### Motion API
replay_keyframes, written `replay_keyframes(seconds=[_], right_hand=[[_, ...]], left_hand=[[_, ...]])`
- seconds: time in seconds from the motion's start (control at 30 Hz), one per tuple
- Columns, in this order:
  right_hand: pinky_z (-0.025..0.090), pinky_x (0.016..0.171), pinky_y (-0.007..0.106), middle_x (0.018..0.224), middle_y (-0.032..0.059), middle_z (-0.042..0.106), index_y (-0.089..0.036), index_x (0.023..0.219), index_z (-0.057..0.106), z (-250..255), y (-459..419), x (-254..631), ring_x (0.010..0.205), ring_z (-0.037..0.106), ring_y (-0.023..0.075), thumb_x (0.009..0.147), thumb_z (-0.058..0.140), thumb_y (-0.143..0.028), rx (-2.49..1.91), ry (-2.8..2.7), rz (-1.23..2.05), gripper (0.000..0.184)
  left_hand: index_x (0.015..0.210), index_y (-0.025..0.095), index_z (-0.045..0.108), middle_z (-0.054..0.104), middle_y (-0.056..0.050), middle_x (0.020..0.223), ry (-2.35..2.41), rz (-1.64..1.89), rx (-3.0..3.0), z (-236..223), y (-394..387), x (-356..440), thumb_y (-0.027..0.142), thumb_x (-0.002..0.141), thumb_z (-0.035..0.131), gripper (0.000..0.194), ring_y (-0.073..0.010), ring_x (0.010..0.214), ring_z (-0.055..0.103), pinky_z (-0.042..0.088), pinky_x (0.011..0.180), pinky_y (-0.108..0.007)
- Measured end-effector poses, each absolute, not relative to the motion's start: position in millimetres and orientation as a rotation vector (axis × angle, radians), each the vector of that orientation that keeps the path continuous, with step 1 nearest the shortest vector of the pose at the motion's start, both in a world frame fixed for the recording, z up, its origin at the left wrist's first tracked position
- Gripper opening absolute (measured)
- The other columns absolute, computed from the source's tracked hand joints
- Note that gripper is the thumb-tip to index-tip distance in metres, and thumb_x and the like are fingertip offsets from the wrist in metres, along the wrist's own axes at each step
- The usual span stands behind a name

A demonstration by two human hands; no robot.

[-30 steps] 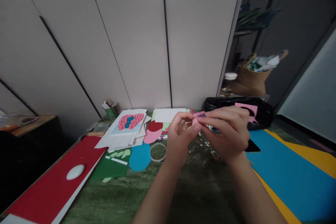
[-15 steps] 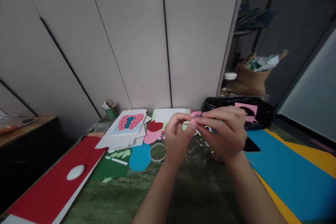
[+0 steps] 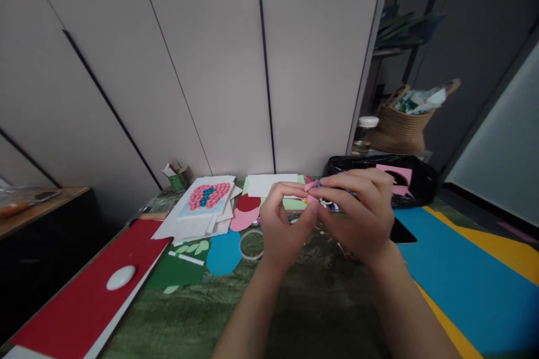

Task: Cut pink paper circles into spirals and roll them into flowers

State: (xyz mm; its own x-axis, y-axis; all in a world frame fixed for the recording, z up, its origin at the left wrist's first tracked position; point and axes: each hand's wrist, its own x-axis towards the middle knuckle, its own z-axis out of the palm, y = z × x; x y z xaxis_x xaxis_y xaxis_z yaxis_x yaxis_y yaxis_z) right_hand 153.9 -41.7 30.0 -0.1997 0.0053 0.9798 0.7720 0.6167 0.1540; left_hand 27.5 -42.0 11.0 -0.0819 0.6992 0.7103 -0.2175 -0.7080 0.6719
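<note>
A small curled piece of pink paper (image 3: 310,185) is pinched between my two hands above the table. My left hand (image 3: 283,223) grips its left side, the thumb below and the index finger bent over the top. From the right, my right hand (image 3: 361,210) closes thumb and fingers on the same piece. Something small and bluish shows at the right fingertips, too hidden to name. Behind and left of my hands lie a pink paper disc (image 3: 244,218), a dark red paper disc (image 3: 248,202) and a roll of clear tape (image 3: 251,244).
Left are a picture with a pink-and-blue heart (image 3: 209,196) on white sheets, green paper (image 3: 177,270), a glue stick or pen (image 3: 186,258), a blue disc (image 3: 224,254) and a white oval object (image 3: 120,277) on red paper. Right are large blue paper (image 3: 458,269) and a black bag (image 3: 349,165).
The pink paper has turned and curled between my fingers. Both hands have shifted slightly left, and my left fingers have bent more. The things on the table stay put.
</note>
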Motion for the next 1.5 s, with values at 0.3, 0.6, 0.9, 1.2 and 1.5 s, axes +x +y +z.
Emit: replay_keyframes(seconds=[0.3,0.6,0.9,1.2,1.5], right_hand=[[0.044,0.072,0.041,0.082,0.0019,0.068,-0.025,0.083,0.067,35,-42,161,0.08,0.056,0.0209,0.068,0.071,-0.016,-0.674,-1.728,-0.663,0.018],[0.044,0.073,0.041,0.084,0.0036,0.066,-0.025,0.083,0.068,38,-46,163,0.083,0.056,0.0217,0.068,0.072,-0.016,-0.664,-1.749,-0.602,0.017],[0.044,0.074,0.043,0.087,0.0039,0.066,-0.025,0.08,0.067,37,-47,168,0.085,0.055,0.0223,0.067,0.073,-0.015,-0.665,-1.749,-0.587,0.017],[0.044,0.074,0.043,0.089,0.0037,0.066,-0.026,0.079,0.066,38,-49,170,0.086,0.054,0.0225,0.069,0.072,-0.018,-0.673,-1.782,-0.568,0.014],[0.043,0.075,0.042,0.088,0.002,0.066,-0.028,0.084,0.067,37,-48,167,0.086,0.055,0.0217,0.071,0.07,-0.019,-0.712,-1.752,-0.604,0.016]], left_hand=[[0.081,0.018,0.063,0.061,-0.002,0.08,0.437,1.6,1.459,12,-34,19,0.022,0.077,0.061,0.006,-0.0146,0.081,0.055,0.043,0.073,-0.027],[0.079,0.017,0.063,0.059,-0.002,0.079,0.282,1.338,1.201,16,-36,22,0.02,0.071,0.064,0.009,-0.0137,0.08,0.054,0.041,0.079,-0.029],[0.075,0.018,0.069,0.062,-0.005,0.086,0.362,1.376,1.324,16,-35,22,0.024,0.072,0.063,0.009,-0.0183,0.089,0.055,0.041,0.084,-0.033],[0.075,0.02,0.069,0.061,-0.002,0.08,0.406,1.39,1.477,13,-32,15,0.02,0.073,0.066,0.004,-0.0143,0.081,0.055,0.042,0.078,-0.029],[0.074,0.02,0.066,0.06,-0.001,0.08,0.459,1.486,1.432,11,-33,17,0.017,0.068,0.07,0.007,-0.0118,0.078,0.054,0.044,0.076,-0.027]])
